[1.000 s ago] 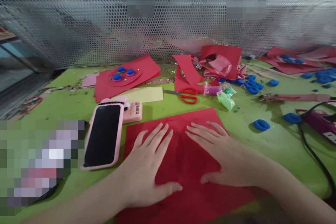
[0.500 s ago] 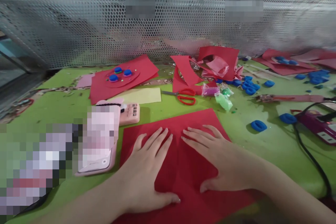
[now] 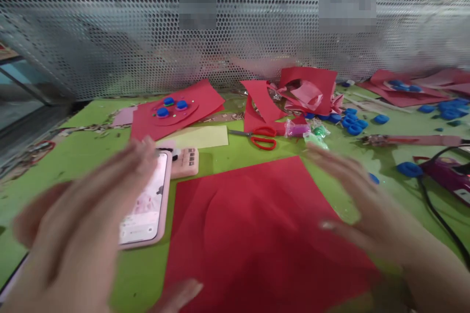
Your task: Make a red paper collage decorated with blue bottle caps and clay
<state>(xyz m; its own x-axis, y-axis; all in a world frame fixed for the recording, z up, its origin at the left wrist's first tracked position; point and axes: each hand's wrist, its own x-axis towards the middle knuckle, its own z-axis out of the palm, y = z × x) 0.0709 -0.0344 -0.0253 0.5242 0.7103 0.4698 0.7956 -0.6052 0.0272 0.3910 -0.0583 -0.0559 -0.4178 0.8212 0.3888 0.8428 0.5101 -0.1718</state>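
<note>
Across the back of the worn green tabletop (image 3: 220, 157) we see a silvery perforated metal panel (image 3: 238, 39). Towards it lie red-handled metal scissors (image 3: 252, 134), their blades pointing left, near a pale yellow paper strip (image 3: 207, 136). Just right of the handles we find a purple clear-wrapped packet (image 3: 298, 130). Farther right we have bright blue rounded pieces (image 3: 354, 129), a long pink stick-like tool (image 3: 422, 141) and a magenta power strip (image 3: 448, 176).

Sheet (image 3: 253, 215), plain red; surface (image 3: 141, 276), bright green; phone (image 3: 161, 205), pink-cased. Scissors (image 3: 252, 134), grey-bladed with red handles; slip (image 3: 207, 136), pale yellow; rings (image 3: 409, 169), blue; power strip (image 3: 442, 173), purple. Panel (image 3: 257, 19), silver-grey, patterned all over with dark dots.
</note>
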